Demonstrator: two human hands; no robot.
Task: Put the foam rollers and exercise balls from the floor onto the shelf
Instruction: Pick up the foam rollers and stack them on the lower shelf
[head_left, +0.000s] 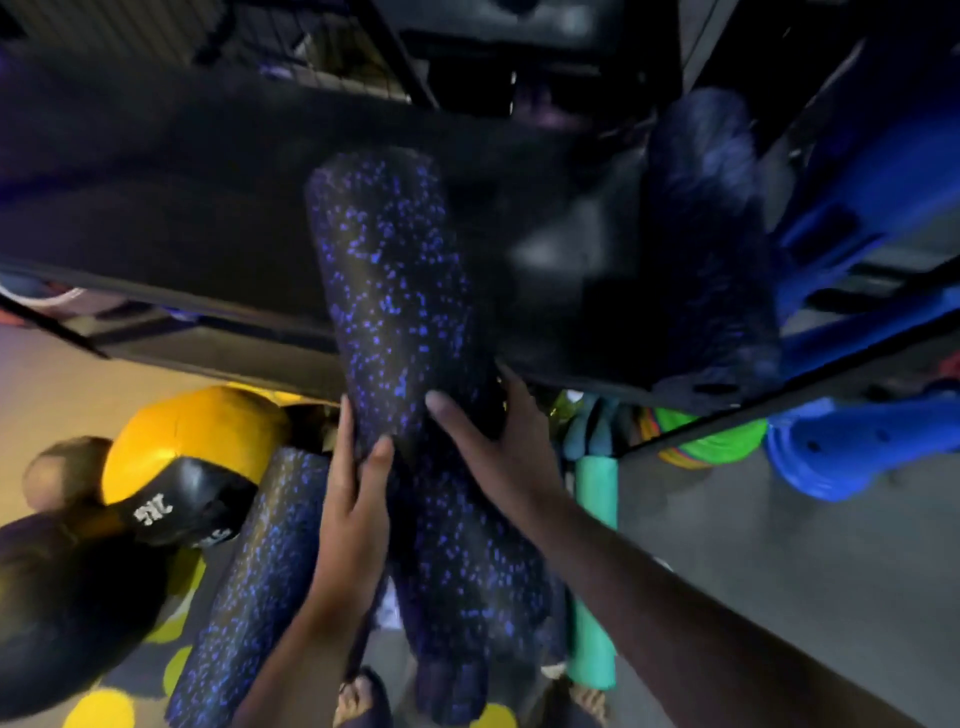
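- In hand: the speckled foam roller (395, 291), far end up over the front lip of the shelf (156, 208), near end hanging out below that lip toward the floor.
- On its side just below the shelf lip, the left hand (358, 499), fingers laid along the foam and thumb across the front; on the opposite side, the right hand (498, 452), thumb and spread fingers wrapped round the curve. Both clamped on it.
- Probably light, firm foam: stiff enough to push from one end, slightly grippy, not fragile. Long, so apt to pivot on the shelf lip; best held from both sides near mid-length, then shoved in from the near end.
- On the shelf, right of the landing spot: a dark blue roller (711, 244), close enough to block any drift that way.
- Below the shelf, toward its left end: a second speckled roller (249, 587), a yellow-and-black ball (192, 467) and a dark ball (62, 597), seemingly yet to be lifted.
- Below the shelf toward the right: a teal roller (597, 571), with blue plastic pieces (857, 447) farther right.
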